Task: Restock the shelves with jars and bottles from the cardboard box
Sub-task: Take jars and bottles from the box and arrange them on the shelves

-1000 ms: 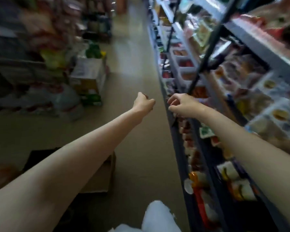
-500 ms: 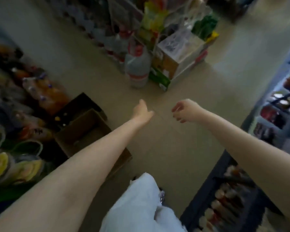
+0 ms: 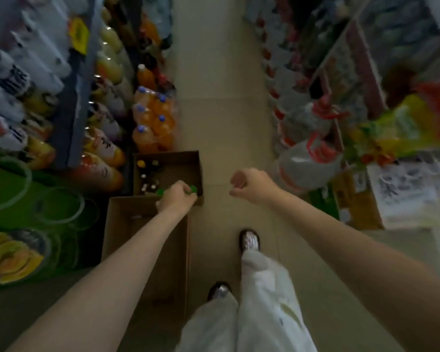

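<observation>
An open cardboard box (image 3: pixel 199 171) sits on the floor by the left shelving, with several small bottles (image 3: pixel 148 179) standing in its far left corner. My left hand (image 3: pixel 177 198) hovers over the box's near edge with its fingers curled shut. Two green caps (image 3: pixel 160 192) peek out on either side of it, and I cannot tell if it touches them. My right hand (image 3: pixel 252 185) hangs over the bare floor to the right of the box, loosely curled and holding nothing.
A second cardboard box (image 3: pixel 148 250) lies nearer to me, under my left forearm. Orange soda bottles (image 3: pixel 153 118) stand beyond the first box. Big water jugs (image 3: pixel 305 163) and cartons (image 3: pixel 366 199) line the right side. My feet (image 3: pixel 249 241) stand in the aisle.
My view has swung from the right-hand shelves round and down to the floor. Both hands have come down with it, and the left now hangs over the box.
</observation>
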### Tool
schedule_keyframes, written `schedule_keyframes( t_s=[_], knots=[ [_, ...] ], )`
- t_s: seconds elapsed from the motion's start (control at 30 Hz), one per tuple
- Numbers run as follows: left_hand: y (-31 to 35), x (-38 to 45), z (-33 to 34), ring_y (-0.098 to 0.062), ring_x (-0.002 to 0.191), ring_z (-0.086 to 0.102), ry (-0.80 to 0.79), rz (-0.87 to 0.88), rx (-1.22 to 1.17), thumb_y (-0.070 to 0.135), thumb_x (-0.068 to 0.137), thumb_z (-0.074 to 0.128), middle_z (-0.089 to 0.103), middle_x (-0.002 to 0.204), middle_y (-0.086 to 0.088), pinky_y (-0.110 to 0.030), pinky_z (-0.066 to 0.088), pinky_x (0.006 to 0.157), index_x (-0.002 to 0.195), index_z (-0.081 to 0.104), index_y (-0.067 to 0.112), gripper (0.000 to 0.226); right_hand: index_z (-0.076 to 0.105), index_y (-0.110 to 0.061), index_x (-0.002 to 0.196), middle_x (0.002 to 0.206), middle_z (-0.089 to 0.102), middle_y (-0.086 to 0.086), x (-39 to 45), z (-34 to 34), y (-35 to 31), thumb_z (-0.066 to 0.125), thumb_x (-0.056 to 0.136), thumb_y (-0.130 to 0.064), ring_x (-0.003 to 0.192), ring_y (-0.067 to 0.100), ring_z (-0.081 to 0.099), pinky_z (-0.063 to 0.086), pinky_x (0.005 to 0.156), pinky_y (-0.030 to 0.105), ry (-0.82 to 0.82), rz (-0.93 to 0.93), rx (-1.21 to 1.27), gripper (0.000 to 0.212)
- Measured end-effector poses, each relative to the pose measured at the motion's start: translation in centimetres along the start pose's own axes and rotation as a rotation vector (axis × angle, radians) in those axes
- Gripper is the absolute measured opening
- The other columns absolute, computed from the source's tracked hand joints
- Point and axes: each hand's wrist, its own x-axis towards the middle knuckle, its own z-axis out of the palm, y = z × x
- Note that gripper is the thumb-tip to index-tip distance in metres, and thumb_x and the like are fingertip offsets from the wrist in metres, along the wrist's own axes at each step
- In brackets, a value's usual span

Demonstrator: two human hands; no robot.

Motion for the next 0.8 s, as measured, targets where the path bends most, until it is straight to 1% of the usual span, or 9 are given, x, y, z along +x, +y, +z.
schedule_keyframes(
  t_s=[0.13,0.2,0.23,0.33,0.43,0.53,0.67,0.73,0.8],
  knots=[
    [-2.9,6.6,-2.3,-0.027,0.114,0.052,0.135,-0.206,-0.089,0.025,0.092,0.055,0.057,0.125,-0.006,-0.037,0.043,0.097,0.099,0.054,0.018,0.01,0.06,-0.006,0.113,0.113,0.064,0.011,10.9,0.7,1.0,0.066,0.086,-0.023,0.1,0.021,0.06,0.041,0.071,0.02,-0.095,-0.032,-0.015,0.032],
    [-4.3,10.2,-3.2,-0.026,0.111,0.054,0.211,-0.283,-0.153,0.021,0.092,0.054,0.057,0.123,-0.007,-0.03,0.045,0.084,0.106,0.056,0.013,0.016,0.059,-0.007,0.114,0.112,0.064,0.009,16.0,1.7,1.3,0.066,0.086,-0.021,0.092,0.016,0.058,0.041,0.061,0.013,-0.135,-0.041,-0.01,0.031],
    [-4.9,12.4,-3.5,-0.025,0.11,0.054,0.247,-0.305,-0.192,0.019,0.092,0.054,0.058,0.122,-0.007,-0.029,0.043,0.08,0.109,0.057,0.012,0.018,0.058,-0.007,0.115,0.112,0.063,0.009,18.8,2.5,1.5,0.065,0.087,-0.019,0.092,0.016,0.058,0.042,0.062,0.012,-0.151,-0.058,-0.015,0.032],
    [-6.6,19.4,-2.8,-0.024,0.111,0.054,0.307,-0.299,-0.257,0.013,0.092,0.055,0.059,0.12,-0.008,-0.027,0.041,0.081,0.114,0.059,0.01,0.022,0.054,-0.008,0.121,0.118,0.061,0.01,27.1,6.6,1.5,0.064,0.087,-0.016,0.106,0.021,0.059,0.048,0.083,0.026,-0.197,-0.144,-0.069,0.036],
    [-9.7,26.3,-0.9,-0.024,0.112,0.055,0.325,-0.301,-0.246,0.01,0.091,0.055,0.059,0.121,-0.008,-0.029,0.044,0.087,0.118,0.058,0.011,0.028,0.048,-0.009,0.13,0.129,0.055,0.007,34.8,12.5,1.7,0.063,0.088,-0.015,0.117,0.02,0.053,0.045,0.09,0.025,-0.312,-0.257,-0.169,0.045],
    [-13.7,32.9,1.0,-0.024,0.109,0.056,0.331,-0.276,-0.159,0.008,0.09,0.056,0.059,0.121,-0.008,-0.033,0.048,0.089,0.12,0.058,0.012,0.03,0.037,-0.013,0.14,0.139,0.044,0.007,42.5,18.5,2.6,0.06,0.088,-0.011,0.125,0.023,0.046,0.041,0.099,0.03,-0.344,-0.43,-0.392,0.057],
    [-18.0,39.6,2.3,-0.02,0.098,0.061,0.265,-0.206,-0.023,0.009,0.089,0.057,0.056,0.123,-0.007,-0.023,0.045,0.07,0.129,0.051,0.015,0.041,0.023,-0.026,0.147,0.155,0.012,0.007,51.5,25.6,2.1,0.051,0.091,-0.005,0.129,0.035,0.039,0.04,0.102,0.04,-0.355,-0.677,-0.635,0.066],
    [-19.6,42.2,2.7,-0.019,0.096,0.061,0.183,-0.184,0.015,0.011,0.088,0.059,0.054,0.124,-0.007,-0.021,0.046,0.062,0.131,0.047,0.017,0.046,0.014,-0.027,0.149,0.158,-0.002,0.005,54.9,28.8,1.3,0.046,0.093,-0.002,0.133,0.04,0.031,0.038,0.102,0.044,-0.311,-0.727,-0.768,0.07],
    [-20.7,44.0,3.2,-0.018,0.098,0.061,0.11,-0.189,0.01,0.013,0.087,0.061,0.053,0.126,-0.005,-0.021,0.049,0.063,0.131,0.046,0.019,0.047,0.013,-0.025,0.149,0.158,-0.005,0.007,57.5,31.3,0.7,0.041,0.095,-0.004,0.132,0.042,0.03,0.038,0.101,0.047,-0.263,-0.736,-0.847,0.064]
  ],
)
